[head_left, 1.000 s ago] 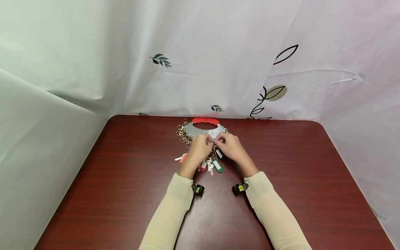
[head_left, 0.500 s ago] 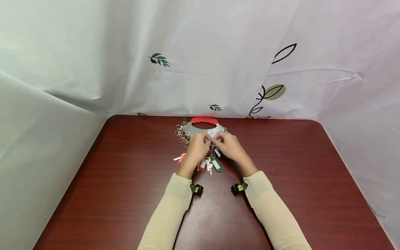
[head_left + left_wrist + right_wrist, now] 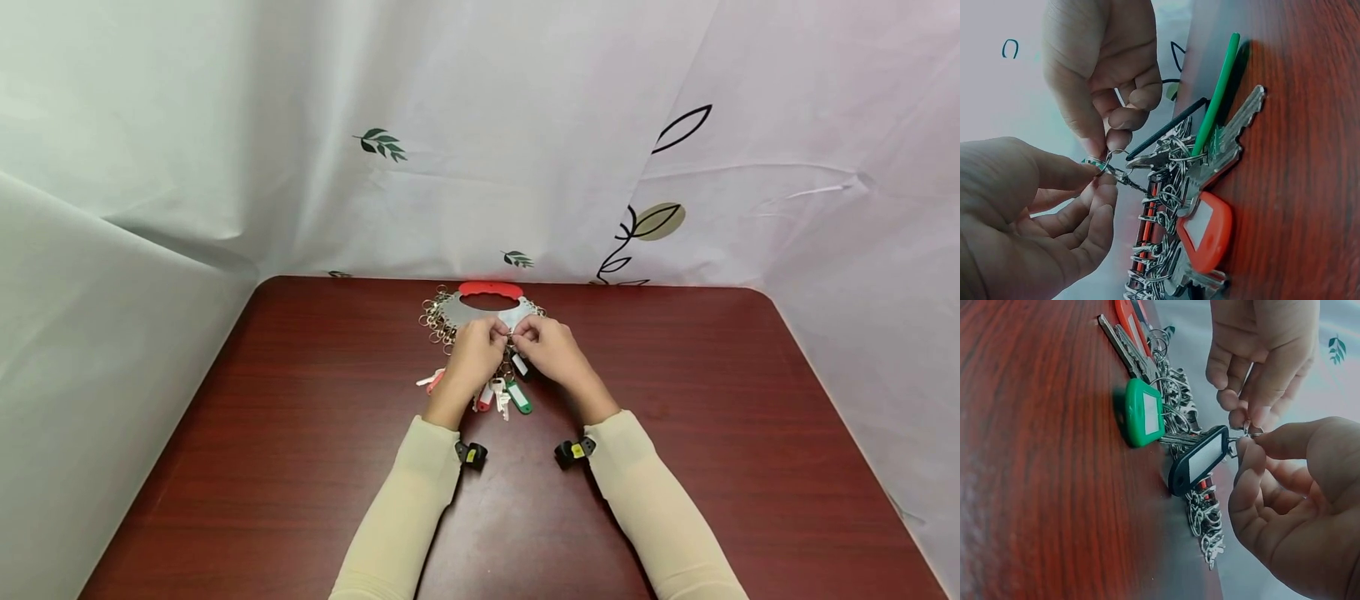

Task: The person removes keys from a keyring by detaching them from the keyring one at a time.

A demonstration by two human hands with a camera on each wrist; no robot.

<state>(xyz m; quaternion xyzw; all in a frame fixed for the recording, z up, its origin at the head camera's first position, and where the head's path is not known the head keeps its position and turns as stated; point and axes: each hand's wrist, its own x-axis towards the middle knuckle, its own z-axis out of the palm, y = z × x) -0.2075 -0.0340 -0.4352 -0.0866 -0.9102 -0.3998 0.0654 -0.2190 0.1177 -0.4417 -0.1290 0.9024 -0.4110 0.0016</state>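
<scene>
Both hands meet over the front edge of a silver key-holder plate (image 3: 483, 312) with a red handle (image 3: 491, 289). My left hand (image 3: 477, 350) pinches a small metal key ring (image 3: 1107, 165) between thumb and fingertips. From the other side, my right hand (image 3: 551, 350) pinches the same ring, its fingertips almost against the left ones. A black key tag (image 3: 1205, 459) with a white label hangs just under the right fingers. In the left wrist view a snap hook (image 3: 1124, 177) runs from the ring towards the plate. The fingertips hide part of the ring.
Several snap hooks (image 3: 433, 318) line the plate's edge. A green tag (image 3: 519, 397), a red tag (image 3: 486, 397) and silver keys (image 3: 502, 398) lie in front. Another red tag (image 3: 436, 382) with a key is left of the left wrist. The table (image 3: 300, 450) ends at a white curtain (image 3: 450, 200).
Both hands keep pinching at the ring with only tiny finger movements. The black tag below has turned slightly, and the head view has shifted a little.
</scene>
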